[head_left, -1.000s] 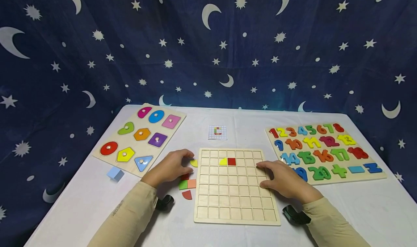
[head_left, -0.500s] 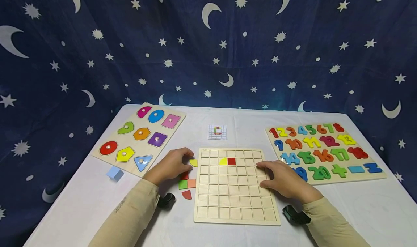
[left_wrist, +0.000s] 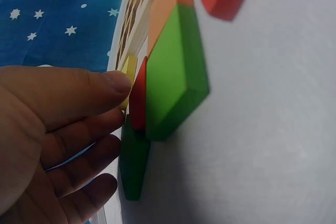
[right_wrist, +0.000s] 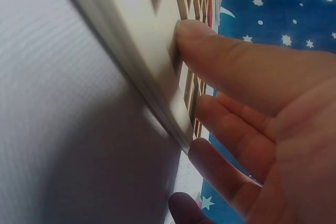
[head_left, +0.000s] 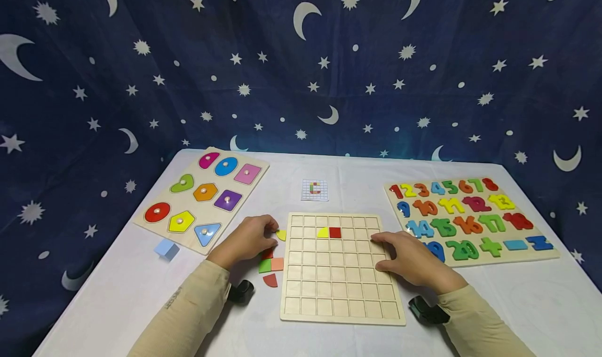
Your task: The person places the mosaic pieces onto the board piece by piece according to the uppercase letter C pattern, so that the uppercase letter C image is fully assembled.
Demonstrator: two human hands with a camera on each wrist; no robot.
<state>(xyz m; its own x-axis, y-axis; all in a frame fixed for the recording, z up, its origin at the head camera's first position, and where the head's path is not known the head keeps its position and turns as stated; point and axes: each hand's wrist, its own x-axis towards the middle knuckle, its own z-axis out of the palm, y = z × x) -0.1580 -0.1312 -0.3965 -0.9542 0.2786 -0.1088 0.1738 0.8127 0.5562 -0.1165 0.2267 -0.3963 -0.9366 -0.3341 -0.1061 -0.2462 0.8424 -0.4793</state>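
My left hand (head_left: 246,239) is at the left side of the wooden grid board (head_left: 343,304). Its thumb and index finger pinch a yellow quarter-circle tile (head_left: 281,235). Under and beside that hand lie a red tile (head_left: 267,253), partly covered, a green tile (head_left: 265,265), a salmon square tile (head_left: 277,264) and a red quarter-circle tile (head_left: 270,280). A dark green tile (left_wrist: 134,166) shows only in the left wrist view. My right hand (head_left: 409,257) rests on the board's right edge, thumb and fingers spread. On the grid sit a yellow quarter-circle (head_left: 323,233) and a red square (head_left: 335,232).
A small pattern card (head_left: 314,190) lies behind the grid board. At the left are a shape puzzle (head_left: 188,200) with knobbed pieces and a light blue block (head_left: 166,250). A number puzzle (head_left: 470,221) lies at the right, partly behind my right hand. A starry cloth (head_left: 301,75) hangs behind the table.
The left thumb has drawn closer to the index finger, around the yellow quarter-circle tile. My right hand stays on the board's edge.
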